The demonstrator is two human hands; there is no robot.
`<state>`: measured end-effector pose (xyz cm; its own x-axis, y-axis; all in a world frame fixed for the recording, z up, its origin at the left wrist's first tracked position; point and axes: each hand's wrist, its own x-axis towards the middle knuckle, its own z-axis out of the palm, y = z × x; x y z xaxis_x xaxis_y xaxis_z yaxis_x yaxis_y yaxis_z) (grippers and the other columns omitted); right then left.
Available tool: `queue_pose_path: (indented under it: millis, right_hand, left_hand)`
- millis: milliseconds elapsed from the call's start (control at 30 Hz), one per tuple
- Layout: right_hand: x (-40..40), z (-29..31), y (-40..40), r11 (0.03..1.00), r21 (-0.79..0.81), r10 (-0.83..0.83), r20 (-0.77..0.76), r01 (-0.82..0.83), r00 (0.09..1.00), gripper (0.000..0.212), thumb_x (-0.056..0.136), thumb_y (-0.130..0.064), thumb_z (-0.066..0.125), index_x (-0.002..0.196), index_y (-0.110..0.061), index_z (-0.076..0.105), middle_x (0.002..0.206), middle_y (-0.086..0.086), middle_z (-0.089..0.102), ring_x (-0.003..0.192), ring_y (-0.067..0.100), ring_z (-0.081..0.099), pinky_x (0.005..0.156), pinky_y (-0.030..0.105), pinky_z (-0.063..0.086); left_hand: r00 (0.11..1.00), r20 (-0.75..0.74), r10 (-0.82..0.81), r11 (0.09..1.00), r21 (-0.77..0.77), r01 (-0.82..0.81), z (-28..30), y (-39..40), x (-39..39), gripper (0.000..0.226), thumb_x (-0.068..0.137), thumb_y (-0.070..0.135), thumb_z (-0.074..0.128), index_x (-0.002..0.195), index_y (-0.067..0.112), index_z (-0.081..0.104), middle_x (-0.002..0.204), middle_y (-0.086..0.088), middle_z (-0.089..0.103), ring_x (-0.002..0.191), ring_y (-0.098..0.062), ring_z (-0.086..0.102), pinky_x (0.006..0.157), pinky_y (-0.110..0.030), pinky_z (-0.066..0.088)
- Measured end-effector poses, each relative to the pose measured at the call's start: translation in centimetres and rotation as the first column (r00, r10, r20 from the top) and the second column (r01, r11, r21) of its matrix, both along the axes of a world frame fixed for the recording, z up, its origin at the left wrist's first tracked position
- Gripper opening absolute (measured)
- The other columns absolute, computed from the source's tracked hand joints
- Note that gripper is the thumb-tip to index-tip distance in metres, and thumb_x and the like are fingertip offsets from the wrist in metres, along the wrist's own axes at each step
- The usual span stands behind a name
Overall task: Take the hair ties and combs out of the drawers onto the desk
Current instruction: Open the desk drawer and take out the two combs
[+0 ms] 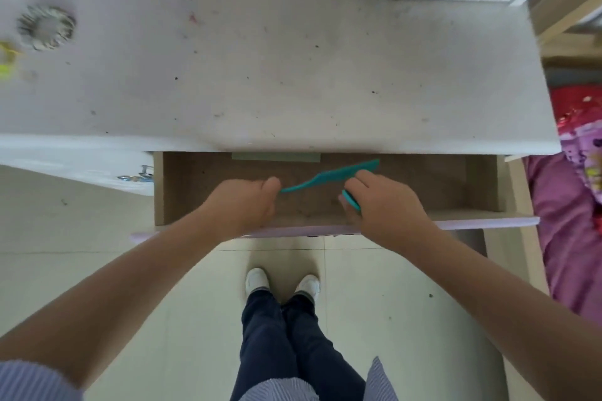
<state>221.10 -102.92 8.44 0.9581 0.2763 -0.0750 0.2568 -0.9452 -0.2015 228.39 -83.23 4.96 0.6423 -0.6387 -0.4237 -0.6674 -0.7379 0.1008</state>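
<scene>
A long teal comb (329,177) lies slanted in the open drawer (456,185) under the desk (277,75). My left hand (244,202) is curled in the drawer, with its thumb and fingers pinching the comb's thin tail end. My right hand (384,202) is closed over a second, smaller teal comb (351,200), mostly hidden under the fingers; its index finger touches the long comb's wide end. A grey-and-white hair tie (45,28) and a yellow hair tie (6,62) lie on the desk at the far left.
The drawer's lilac front (472,223) juts out toward my legs. A green paper (277,156) lies at the drawer's back. A closed white drawer with a metal latch (136,176) is on the left. A bed with pink bedding (570,205) stands to the right.
</scene>
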Motion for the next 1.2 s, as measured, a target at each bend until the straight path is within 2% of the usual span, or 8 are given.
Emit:
queue_pose_path:
  millis: [100, 200, 467, 633, 900, 1000, 1100, 1200]
  right_hand:
    - [0.5, 2.4, 1.3, 0.915, 0.319, 0.135, 0.336, -0.248, 0.932, 0.043, 0.098, -0.024, 0.032, 0.071, -0.003, 0.058, 0.059, 0.014, 0.064, 0.040, 0.025, 0.055, 0.037, 0.020, 0.044]
    - [2.4, 3.9, 3.0, 0.853, 0.351, 0.211, 0.447, -0.388, 0.869, 0.042, 0.098, -0.027, 0.029, 0.080, -0.005, 0.058, 0.061, 0.017, 0.067, 0.041, 0.026, 0.058, 0.037, 0.022, 0.048]
    - [7.1, 6.4, 7.9, 0.709, 0.267, 0.403, 0.606, -0.652, 0.686, 0.023, 0.098, -0.028, 0.035, 0.086, -0.010, 0.043, 0.057, 0.011, 0.066, 0.037, 0.019, 0.053, 0.036, 0.017, 0.043]
    - [10.9, 3.7, 10.0, 0.905, 0.002, 0.394, 0.374, -0.426, 0.840, 0.043, 0.065, -0.012, 0.083, 0.101, -0.007, 0.060, 0.090, 0.021, 0.071, 0.060, 0.031, 0.067, 0.052, 0.033, 0.058]
    - [14.4, -2.4, 11.1, 0.991, -0.032, -0.130, -0.168, 0.127, 0.977, 0.059, 0.092, -0.012, 0.041, 0.146, -0.012, 0.017, 0.157, 0.016, 0.009, 0.143, 0.036, 0.010, 0.115, 0.047, 0.020]
    - [12.0, -2.3, 9.7, 0.989, 0.110, -0.101, -0.026, 0.103, 0.995, 0.048, 0.090, -0.012, 0.047, 0.136, 0.001, 0.039, 0.144, 0.029, 0.036, 0.134, 0.044, 0.033, 0.110, 0.051, 0.032]
    - [5.8, -2.2, 7.3, 0.949, 0.295, 0.067, 0.144, -0.108, 0.987, 0.027, 0.077, -0.003, 0.045, 0.081, 0.008, 0.069, 0.074, 0.026, 0.069, 0.069, 0.035, 0.066, 0.062, 0.038, 0.058]
    - [2.6, -4.0, 5.4, 0.978, 0.203, 0.001, -0.185, 0.037, 0.983, 0.026, 0.079, -0.005, 0.046, 0.088, 0.006, 0.068, 0.077, 0.023, 0.068, 0.072, 0.034, 0.065, 0.061, 0.034, 0.057]
  left_hand:
    - [0.948, 0.315, 0.032, 0.974, -0.224, 0.042, 3.6, 3.5, 0.3, 0.028, 0.051, 0.002, 0.087, 0.071, 0.003, 0.067, 0.040, -0.006, 0.061, 0.025, -0.022, 0.055, 0.022, -0.020, 0.039]
    - [0.841, 0.509, 0.186, 0.954, -0.298, -0.030, 5.4, 5.8, 1.8, 0.024, 0.070, -0.004, 0.062, 0.091, -0.004, 0.071, 0.043, -0.013, 0.059, 0.027, -0.025, 0.054, 0.025, -0.022, 0.041]
    - [0.741, 0.267, 0.616, 0.787, -0.208, -0.580, 3.9, 7.0, 6.2, 0.054, 0.093, 0.000, 0.047, 0.142, 0.002, 0.024, 0.112, -0.024, 0.058, 0.087, -0.037, 0.063, 0.074, -0.042, 0.054]
    - [0.650, 0.139, 0.747, 0.664, -0.191, -0.722, 2.3, 7.5, 7.8, 0.061, 0.092, 0.000, 0.050, 0.143, 0.002, 0.017, 0.127, -0.023, 0.044, 0.097, -0.037, 0.060, 0.085, -0.042, 0.053]
    - [0.668, 0.205, 0.715, 0.698, -0.173, -0.695, 1.4, 7.0, 8.6, 0.050, 0.094, 0.006, 0.045, 0.139, 0.000, 0.025, 0.127, -0.020, 0.045, 0.095, -0.036, 0.060, 0.074, -0.043, 0.053]
    - [0.688, 0.238, 0.686, 0.724, -0.317, -0.613, 1.7, 6.9, 6.6, 0.037, 0.092, 0.010, 0.050, 0.127, 0.001, 0.044, 0.112, -0.022, 0.054, 0.087, -0.036, 0.061, 0.067, -0.041, 0.055]
    - [0.907, 0.151, 0.392, 0.877, -0.359, -0.319, 0.9, 5.8, 2.7, 0.017, 0.087, 0.007, 0.054, 0.102, 0.006, 0.060, 0.084, -0.016, 0.060, 0.076, -0.031, 0.064, 0.055, -0.030, 0.048]
    - [0.942, -0.122, 0.313, 0.931, -0.160, -0.330, -2.3, 4.1, 0.5, 0.026, 0.092, 0.015, 0.046, 0.116, 0.005, 0.052, 0.112, -0.014, 0.057, 0.103, -0.028, 0.054, 0.079, -0.035, 0.049]
